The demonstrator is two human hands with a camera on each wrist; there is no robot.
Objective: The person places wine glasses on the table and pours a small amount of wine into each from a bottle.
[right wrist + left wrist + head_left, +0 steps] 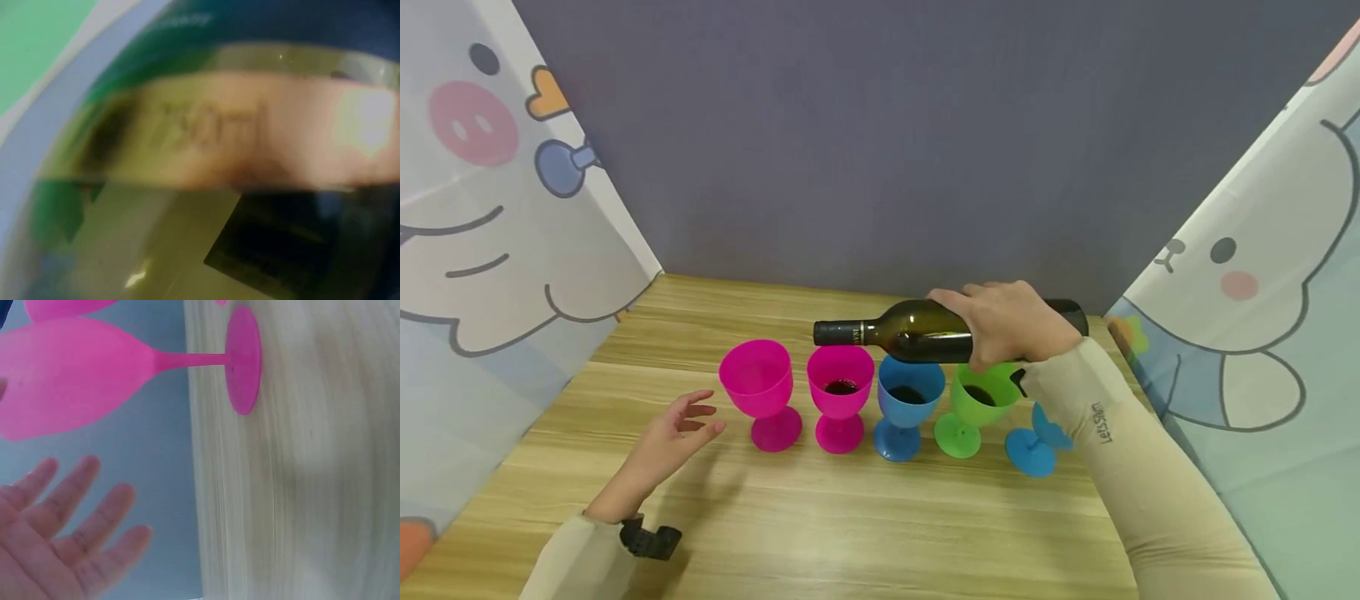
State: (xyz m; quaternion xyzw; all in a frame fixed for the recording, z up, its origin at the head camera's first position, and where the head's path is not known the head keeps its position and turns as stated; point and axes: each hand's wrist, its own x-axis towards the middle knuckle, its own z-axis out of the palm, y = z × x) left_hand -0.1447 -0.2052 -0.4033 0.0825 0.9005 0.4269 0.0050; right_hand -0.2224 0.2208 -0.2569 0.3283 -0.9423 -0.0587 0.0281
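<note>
My right hand (1011, 321) grips a dark wine bottle (917, 329) around its body, and the bottle lies nearly level above the goblets, neck to the left. Its mouth is over the second pink goblet (841, 407), which has dark liquid inside. In the right wrist view the bottle's glass (187, 131) fills the frame, blurred. My left hand (673, 433), fingers spread and loosely bent, is beside the leftmost pink goblet (765, 404), in which no dark liquid shows. The left wrist view has that goblet (81, 375) just beyond the fingers.
A blue goblet (906, 413) and a green goblet (973, 414), both with dark liquid, continue the row rightward. Another blue goblet (1032, 454) is partly hidden by my right sleeve. The wood-grain table (865, 533) meets a grey panel (850, 150) behind; cartoon-printed sheets flank it.
</note>
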